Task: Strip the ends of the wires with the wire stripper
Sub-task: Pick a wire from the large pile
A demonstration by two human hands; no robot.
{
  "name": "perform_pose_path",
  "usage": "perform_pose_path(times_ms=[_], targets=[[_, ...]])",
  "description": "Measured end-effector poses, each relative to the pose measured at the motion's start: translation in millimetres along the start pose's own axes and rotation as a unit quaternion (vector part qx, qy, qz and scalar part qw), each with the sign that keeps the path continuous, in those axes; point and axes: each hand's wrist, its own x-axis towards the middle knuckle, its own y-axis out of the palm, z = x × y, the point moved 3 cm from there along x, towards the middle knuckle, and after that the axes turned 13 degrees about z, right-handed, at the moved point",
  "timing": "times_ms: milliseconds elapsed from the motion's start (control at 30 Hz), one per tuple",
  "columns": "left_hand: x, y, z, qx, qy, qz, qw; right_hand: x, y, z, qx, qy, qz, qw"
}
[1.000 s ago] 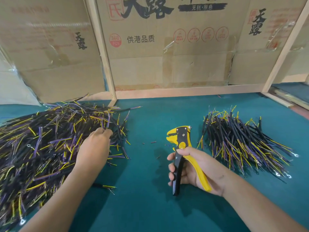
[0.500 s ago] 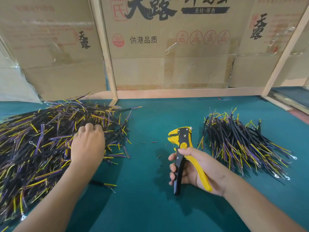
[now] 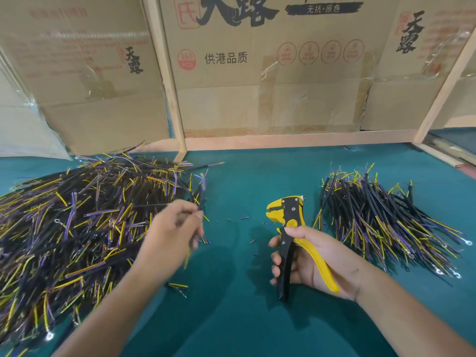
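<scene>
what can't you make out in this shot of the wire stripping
- Head view: the left hand is motion-blurred, so the wire it pinches is a smear.
- The left wire pile is cut off by the frame's left edge.
- The right hand covers the middle of the wire stripper handles.

A teal worktop (image 3: 231, 318) runs back to a wall of flattened cardboard boxes (image 3: 270, 99) printed with black and red Chinese characters, patched with clear tape (image 3: 268, 70). Pale wooden posts (image 3: 164, 73) stand before the cardboard, with a wooden rail (image 3: 296, 140) along its foot.
</scene>
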Motion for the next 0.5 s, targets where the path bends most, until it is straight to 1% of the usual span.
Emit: perform_pose_path(times_ms=[33,67,100,167,267,333,433,500], targets=[[-1.8,9.6,1.1,-0.067,0.002,0.039,0.997,-0.2,-0.1,-0.1,0.002,-0.002,-0.001,1.0],[-4.0,16.2,2.4,-0.109,0.007,0.068,0.992,-0.2,0.1,-0.6,0.005,-0.005,-0.001,1.0],[-6.5,20.5,3.8,-0.137,0.01,0.09,0.987,-0.5,0.0,-1.3,0.007,-0.01,-0.003,1.0],[-10.2,25.0,6.4,-0.164,0.007,0.109,0.98,-1.9,0.0,-3.2,0.008,-0.021,-0.008,1.0],[-10.3,28.2,10.2,-0.173,-0.018,0.108,0.979,-3.2,-0.3,-3.4,0.017,-0.04,-0.026,0.999],[-7.7,31.2,15.8,-0.16,-0.037,0.109,0.98,-2.8,-1.0,-2.7,0.018,-0.039,-0.027,0.999],[-3.3,35.5,15.2,-0.13,-0.028,0.134,0.982,-2.6,-2.1,-3.0,0.004,-0.039,-0.011,0.999],[-3.5,37.4,13.9,-0.131,-0.031,0.144,0.98,-1.3,-2.1,-2.8,-0.008,-0.044,-0.014,0.999]])
